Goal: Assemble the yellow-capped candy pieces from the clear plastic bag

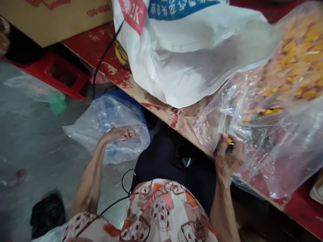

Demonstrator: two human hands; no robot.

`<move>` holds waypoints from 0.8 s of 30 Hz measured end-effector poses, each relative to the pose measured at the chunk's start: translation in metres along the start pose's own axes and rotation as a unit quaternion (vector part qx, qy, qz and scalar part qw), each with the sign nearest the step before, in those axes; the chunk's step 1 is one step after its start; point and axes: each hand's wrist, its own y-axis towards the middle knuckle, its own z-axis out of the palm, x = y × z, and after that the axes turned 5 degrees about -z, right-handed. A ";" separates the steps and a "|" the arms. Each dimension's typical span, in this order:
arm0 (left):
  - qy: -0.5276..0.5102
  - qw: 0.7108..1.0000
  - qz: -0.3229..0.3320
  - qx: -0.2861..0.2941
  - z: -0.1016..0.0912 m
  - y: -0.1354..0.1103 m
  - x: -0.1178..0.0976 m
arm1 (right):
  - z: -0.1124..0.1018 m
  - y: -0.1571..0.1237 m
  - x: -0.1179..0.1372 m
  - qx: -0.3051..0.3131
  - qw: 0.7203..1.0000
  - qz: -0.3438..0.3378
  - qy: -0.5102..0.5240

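My left hand (pixel 114 135) is curled around a few small yellow and pink pieces (pixel 128 134), just above a clear plastic bag (pixel 108 129) that sits low beside my lap. My right hand (pixel 228 156) pinches a small yellow and pink piece (pixel 226 139) at the table edge. It is pressed against a large clear plastic bag (pixel 285 101) filled with many similar pieces. The bag's loose film partly covers the table edge.
A white printed sack (pixel 186 53) and a cardboard box (pixel 52 18) stand on or by the worn red-painted table (pixel 161 109). Below are a blue crate (pixel 121 95), a red plastic stool (pixel 59 75), black cable (pixel 106 52) and a black bag (pixel 47 215) on the grey floor.
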 end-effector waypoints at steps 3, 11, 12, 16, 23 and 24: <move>0.005 0.966 0.146 0.214 0.005 -0.038 -0.035 | 0.002 0.000 0.000 -0.005 1.000 -0.013 0.002; -0.142 0.861 0.487 0.039 0.082 -0.035 -0.228 | 0.009 -0.004 -0.004 -0.032 0.998 -0.017 0.058; -0.139 0.862 0.487 -0.023 0.095 -0.022 -0.249 | 0.009 -0.005 -0.004 -0.031 0.997 -0.017 0.067; -0.040 0.888 0.413 -0.199 0.134 0.014 -0.307 | 0.010 -0.008 -0.004 -0.036 0.994 -0.021 0.102; 0.120 0.871 0.407 -0.248 0.151 0.034 -0.360 | 0.023 -0.016 -0.009 -0.065 0.991 -0.022 0.113; 0.144 0.867 0.415 -0.233 0.150 0.037 -0.367 | 0.024 -0.016 -0.010 -0.068 0.991 -0.015 0.111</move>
